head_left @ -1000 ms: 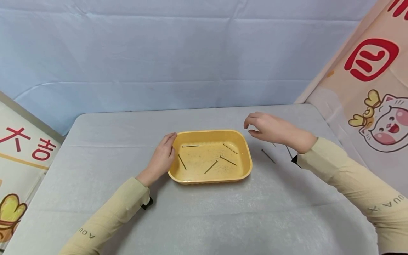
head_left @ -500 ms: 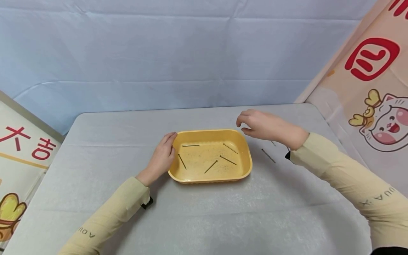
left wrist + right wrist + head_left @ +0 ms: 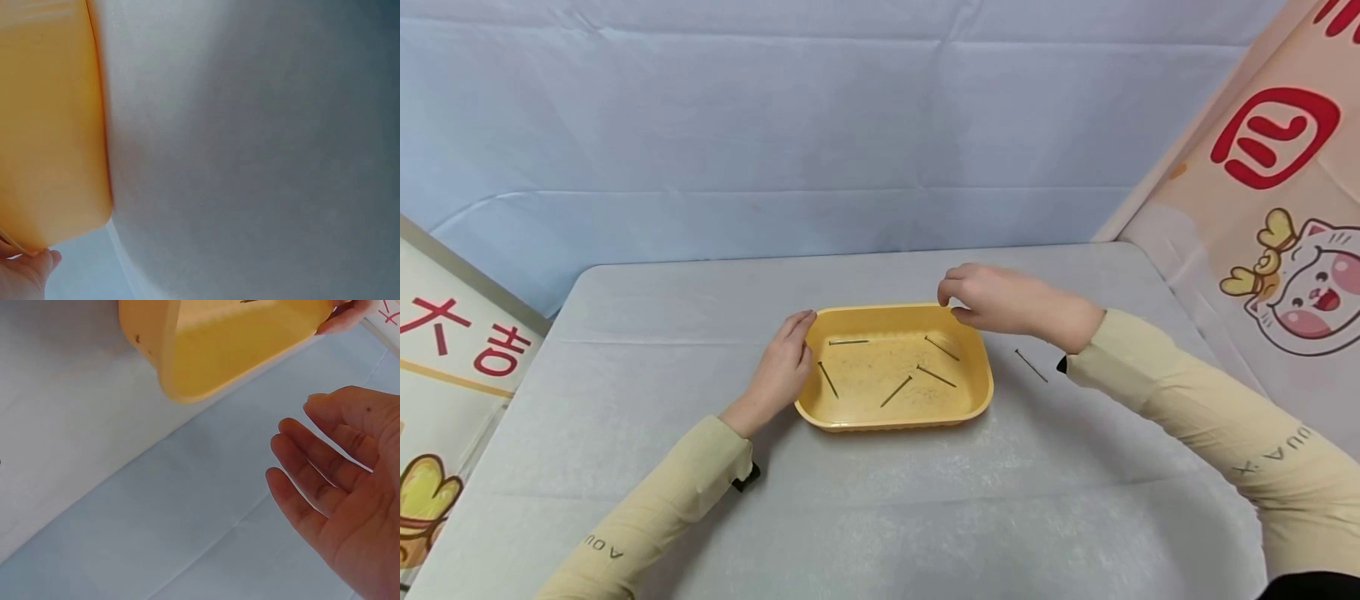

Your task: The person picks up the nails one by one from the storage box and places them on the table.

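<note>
A yellow plastic tray (image 3: pixel 891 427) stands on the table with several nails lying apart on its floor, among them one nail (image 3: pixel 897 392) near the front. My left hand (image 3: pixel 778 367) grips the tray's left rim; in the left wrist view its thumb (image 3: pixel 47 262) shows at the tray's edge. Over the far right corner of the tray hovers my right hand (image 3: pixel 1000 302), fingers loosely bent. The right wrist view shows nothing between those fingers (image 3: pixel 306 469). To the right of the tray, a single nail (image 3: pixel 1032 365) lies on the cloth, below my right wrist.
A grey-white cloth (image 3: pixel 880 517) covers the table. Behind its far edge hangs a pale blue backdrop (image 3: pixel 760 133). Printed banners stand at both sides, one with a cartoon cat (image 3: pixel 1318 292) on the right. My right forearm hides part of the table.
My right hand has moved left, from beside the tray to above its far right corner. Nails on the table behind that wrist are now hidden by the arm. The left hand and tray stay put.
</note>
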`<state>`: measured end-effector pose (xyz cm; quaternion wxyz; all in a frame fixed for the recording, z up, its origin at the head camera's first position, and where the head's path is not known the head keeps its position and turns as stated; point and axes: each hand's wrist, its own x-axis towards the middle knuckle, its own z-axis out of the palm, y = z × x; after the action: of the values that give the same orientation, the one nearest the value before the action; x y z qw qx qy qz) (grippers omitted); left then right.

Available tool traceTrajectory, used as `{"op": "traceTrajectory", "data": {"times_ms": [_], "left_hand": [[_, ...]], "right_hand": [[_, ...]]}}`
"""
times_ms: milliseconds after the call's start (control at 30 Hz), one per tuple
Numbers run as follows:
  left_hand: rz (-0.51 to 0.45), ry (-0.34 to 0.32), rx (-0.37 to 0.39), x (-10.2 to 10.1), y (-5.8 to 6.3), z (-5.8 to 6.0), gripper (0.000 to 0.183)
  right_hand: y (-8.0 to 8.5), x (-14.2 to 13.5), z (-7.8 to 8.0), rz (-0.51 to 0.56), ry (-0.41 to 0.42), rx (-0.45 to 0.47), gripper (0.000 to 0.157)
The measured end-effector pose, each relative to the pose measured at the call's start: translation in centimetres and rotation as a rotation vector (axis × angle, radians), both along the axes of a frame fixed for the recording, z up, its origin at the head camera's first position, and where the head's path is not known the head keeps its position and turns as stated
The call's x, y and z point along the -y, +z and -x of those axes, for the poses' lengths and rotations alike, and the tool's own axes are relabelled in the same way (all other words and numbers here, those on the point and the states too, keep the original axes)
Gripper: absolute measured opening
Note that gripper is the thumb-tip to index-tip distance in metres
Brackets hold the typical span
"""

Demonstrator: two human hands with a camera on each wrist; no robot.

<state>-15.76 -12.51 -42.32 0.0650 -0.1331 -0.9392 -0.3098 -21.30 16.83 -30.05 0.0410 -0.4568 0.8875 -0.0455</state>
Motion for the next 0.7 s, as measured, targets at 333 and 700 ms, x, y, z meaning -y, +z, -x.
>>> {"op": "traceTrajectory", "data": {"times_ms": [333, 700], "left_hand": [[0.000, -0.001, -0.001, 0.0, 0.0, 0.1, 0.045], [-0.010, 0.006, -0.006, -0.1, 0.1, 0.1, 0.045]], "right_hand": [[0.0, 1.4, -0.3, -0.020, 0.035, -0.006, 0.014], [0.0, 2.8, -0.9, -0.039, 0.082, -0.007, 0.017]]}}
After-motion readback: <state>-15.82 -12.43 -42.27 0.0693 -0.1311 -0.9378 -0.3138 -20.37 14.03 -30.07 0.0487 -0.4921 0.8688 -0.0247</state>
